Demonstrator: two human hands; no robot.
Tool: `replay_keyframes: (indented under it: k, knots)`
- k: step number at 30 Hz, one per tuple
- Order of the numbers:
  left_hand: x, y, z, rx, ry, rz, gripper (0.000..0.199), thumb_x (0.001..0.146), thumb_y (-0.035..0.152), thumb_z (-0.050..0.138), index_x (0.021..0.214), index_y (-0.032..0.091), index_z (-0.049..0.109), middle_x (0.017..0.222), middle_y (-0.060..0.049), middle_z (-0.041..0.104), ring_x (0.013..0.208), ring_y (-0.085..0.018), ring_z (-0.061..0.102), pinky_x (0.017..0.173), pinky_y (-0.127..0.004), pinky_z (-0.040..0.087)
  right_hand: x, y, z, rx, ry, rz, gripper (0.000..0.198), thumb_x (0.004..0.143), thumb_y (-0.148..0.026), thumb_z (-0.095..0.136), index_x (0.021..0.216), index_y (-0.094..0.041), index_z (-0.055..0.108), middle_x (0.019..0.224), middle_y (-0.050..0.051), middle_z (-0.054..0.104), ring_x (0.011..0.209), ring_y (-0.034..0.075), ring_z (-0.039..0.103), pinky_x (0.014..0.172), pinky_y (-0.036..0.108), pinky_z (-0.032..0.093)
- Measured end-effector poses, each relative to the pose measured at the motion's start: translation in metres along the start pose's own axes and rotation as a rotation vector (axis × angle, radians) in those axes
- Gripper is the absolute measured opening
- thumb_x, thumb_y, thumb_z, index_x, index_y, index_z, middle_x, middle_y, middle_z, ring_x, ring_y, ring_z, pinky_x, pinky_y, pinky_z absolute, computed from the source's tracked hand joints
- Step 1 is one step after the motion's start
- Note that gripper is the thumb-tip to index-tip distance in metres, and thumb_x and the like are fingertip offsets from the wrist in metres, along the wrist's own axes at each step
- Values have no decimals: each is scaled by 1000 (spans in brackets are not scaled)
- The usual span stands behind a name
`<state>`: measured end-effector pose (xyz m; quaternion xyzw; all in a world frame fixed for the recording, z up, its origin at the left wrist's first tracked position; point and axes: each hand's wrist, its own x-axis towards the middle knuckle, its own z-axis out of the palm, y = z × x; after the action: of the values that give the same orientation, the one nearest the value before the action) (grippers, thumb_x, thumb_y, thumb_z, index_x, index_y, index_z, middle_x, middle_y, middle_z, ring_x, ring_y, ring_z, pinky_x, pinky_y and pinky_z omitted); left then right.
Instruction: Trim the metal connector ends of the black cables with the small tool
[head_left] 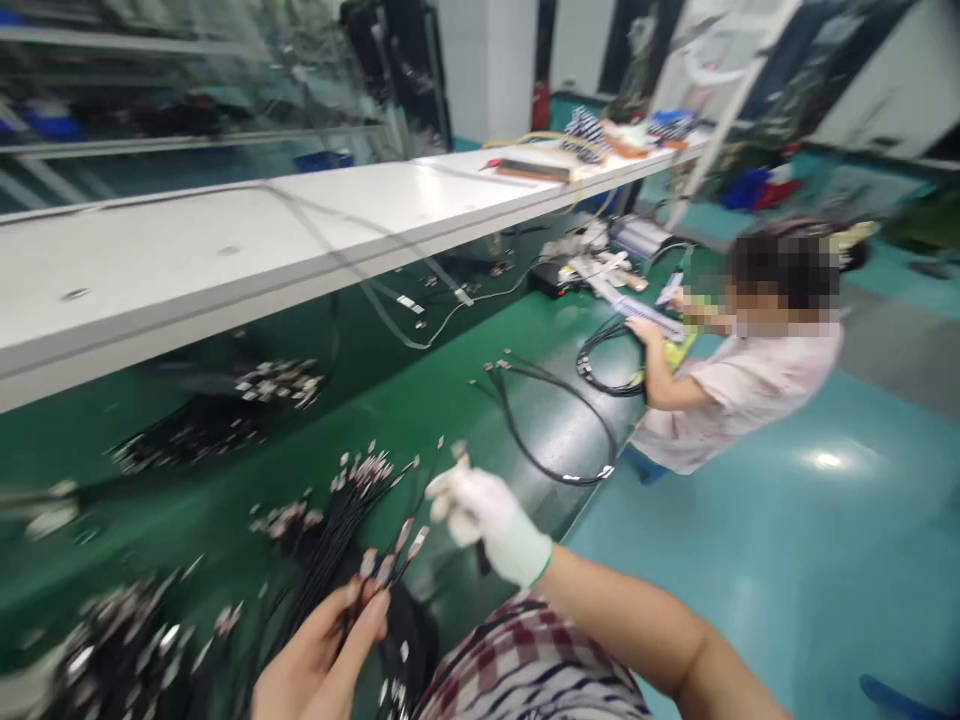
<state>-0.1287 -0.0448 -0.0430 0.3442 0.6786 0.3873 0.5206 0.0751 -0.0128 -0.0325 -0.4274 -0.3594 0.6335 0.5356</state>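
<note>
With the left hand pinching cables just below their connectors, align the tips beside the right hand (grip too blurred to tell).

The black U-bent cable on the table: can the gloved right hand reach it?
Probably yes: the gloved right hand is near the black cable, with only green tabletop showing between them, though it may be holding something.
</note>
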Motion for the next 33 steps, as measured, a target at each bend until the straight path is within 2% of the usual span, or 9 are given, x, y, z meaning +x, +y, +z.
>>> replay_keyframes:
  k: [1,2,7,13,19,23,27,29,33]
  knots:
    - [-8,5,4,1,-22,40,57,55,46,87,98,14,68,84,-3,70,74,-15,64,70,-22,54,-1,-1,-4,80,101,-16,44,82,-57,59,89,-14,63,69,-2,53,45,3,29,42,20,21]
    - [-14,9,8,-20,-63,99,49,61,45,84,94,13,68,79,-2,68,69,-12,61,69,-21,52,-1,-2,-7,126,119,-18,45,82,-57,60,93,-14,62,71,-2,52,45,2,26,42,20,18]
    - [-23,25,16,-38,-188,233,27,78,37,72,80,12,64,63,1,55,62,-9,50,64,-21,42,-6,1,-5,-9,-123,141,42,82,-53,64,96,-14,60,72,-1,55,41,1,26,41,21,14]
    - [-32,30,10,-17,-229,264,22,84,32,64,76,12,62,61,1,52,60,-8,47,62,-21,38,-13,-2,16,-196,-84,177,33,76,-45,66,86,-14,62,62,-2,52,42,3,29,40,21,19]
    - [-33,28,4,-98,-207,274,22,89,35,61,84,15,55,66,2,54,63,-7,48,62,-19,38,-11,-3,17,-269,-33,189,29,75,-39,66,92,-15,66,66,0,57,44,5,34,40,20,23]
    - [-35,30,1,-68,-281,254,22,96,39,50,88,18,48,71,2,57,56,-6,43,53,-20,33,-12,-3,17,-347,-46,121,24,76,-35,65,89,-15,69,70,2,62,45,5,36,41,21,26]
    - [-37,36,0,35,-358,288,25,91,33,57,78,18,42,69,4,47,60,-7,41,59,-20,36,-11,-5,22,-386,-138,-15,14,76,-28,64,80,-17,72,76,4,66,61,11,54,55,23,43]
    - [-37,40,0,73,-320,308,22,89,31,60,79,18,46,71,4,46,63,-7,41,61,-20,36,-10,-5,25,-366,-193,-63,12,77,-27,64,79,-18,72,81,3,67,70,13,59,65,25,47]
    - [-37,43,2,102,-314,311,17,89,32,59,88,15,64,82,-2,61,75,-10,52,70,-21,40,-10,-1,27,-378,-218,-104,10,81,-28,65,82,-19,69,84,3,66,78,13,60,72,25,48]
